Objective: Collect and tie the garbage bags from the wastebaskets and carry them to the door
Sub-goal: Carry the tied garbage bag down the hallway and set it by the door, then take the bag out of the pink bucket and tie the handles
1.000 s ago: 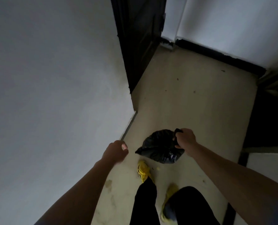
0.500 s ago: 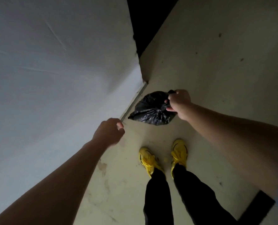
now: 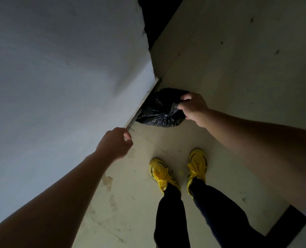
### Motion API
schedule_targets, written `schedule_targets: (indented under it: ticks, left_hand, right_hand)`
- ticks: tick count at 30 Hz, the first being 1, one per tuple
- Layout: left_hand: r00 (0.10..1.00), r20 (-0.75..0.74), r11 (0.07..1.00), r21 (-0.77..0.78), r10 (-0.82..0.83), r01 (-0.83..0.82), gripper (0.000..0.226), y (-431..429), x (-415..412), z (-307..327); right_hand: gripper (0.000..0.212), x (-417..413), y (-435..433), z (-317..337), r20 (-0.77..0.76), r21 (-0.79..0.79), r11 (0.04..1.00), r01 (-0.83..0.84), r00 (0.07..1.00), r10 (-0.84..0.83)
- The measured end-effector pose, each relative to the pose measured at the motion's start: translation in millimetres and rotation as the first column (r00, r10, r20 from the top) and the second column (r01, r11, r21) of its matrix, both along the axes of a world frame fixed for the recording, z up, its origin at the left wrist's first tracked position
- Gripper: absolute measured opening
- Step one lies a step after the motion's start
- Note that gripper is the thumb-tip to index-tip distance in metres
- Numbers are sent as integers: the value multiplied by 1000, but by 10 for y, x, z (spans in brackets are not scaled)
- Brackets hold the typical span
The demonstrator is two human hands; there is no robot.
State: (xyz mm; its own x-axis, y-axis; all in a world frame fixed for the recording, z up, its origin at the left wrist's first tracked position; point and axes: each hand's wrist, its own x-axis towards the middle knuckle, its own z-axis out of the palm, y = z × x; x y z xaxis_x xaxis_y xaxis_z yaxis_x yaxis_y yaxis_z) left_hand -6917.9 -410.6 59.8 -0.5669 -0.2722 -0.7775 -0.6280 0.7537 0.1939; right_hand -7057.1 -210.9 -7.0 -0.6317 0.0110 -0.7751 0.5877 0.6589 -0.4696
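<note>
holding garbage bag (image 3: 159, 111) by its gathered top w/ right hand (image 3: 193, 109), fingers curled tight round the plastic. brought lower than 0.5 s ago, down to the wall (image 3: 59, 68) base at 12 o'clock from yellow shoes (image 3: 160, 173); maybe touching floor (image 3: 238, 77) already, cannot tell. keeping left hand (image 3: 115, 142) free at 10 o'clock, fingers loosely curled, nothing inside. prob. the set-down near the door. close against wall edge on 9 o'clock side; dark doorway (image 3: 157, 18) further at 12. open floor from 1 to 4 o'clock for pulling arm back.
</note>
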Motion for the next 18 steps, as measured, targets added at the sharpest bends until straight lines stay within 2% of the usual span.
schedule_targets:
  ticks: [2, 4, 11, 14, 15, 17, 18]
  left_hand:
    - [1000, -9, 1000, 11, 9, -9, 14, 63, -1, 233]
    - [999, -32, 999, 28, 19, -18, 14, 140, -1, 529]
    - [983, -125, 987, 113, 131, -118, 12, 434, 222, 1767]
    - [956, -165, 966, 137, 241, -220, 9, 557, 480, 2255]
    - [946, -168, 957, 143, 276, -253, 8, 601, 597, 2395]
    - [929, -169, 941, 140, 328, -307, 9, 700, 881, 2652]
    - [917, -172, 931, 131, 360, -341, 10, 749, 1040, 2771]
  right_hand:
    - [41, 30, 103, 248, -16, 58, 998, -26, 1000, 27]
    - [43, 79, 213, 570, -18, 78, 994, -75, 997, 76]
    - [17, 461, 491, 1919, -24, 115, 939, -324, 944, 328]
    - [24, 673, 587, 2486, -33, 144, 858, -494, 864, 503]
    - [20, 740, 617, 2654, -37, 155, 820, -551, 826, 562]
    - [14, 859, 661, 2962, -44, 176, 719, -673, 724, 689]
    - [22, 909, 669, 3096, -45, 195, 659, -726, 665, 746]
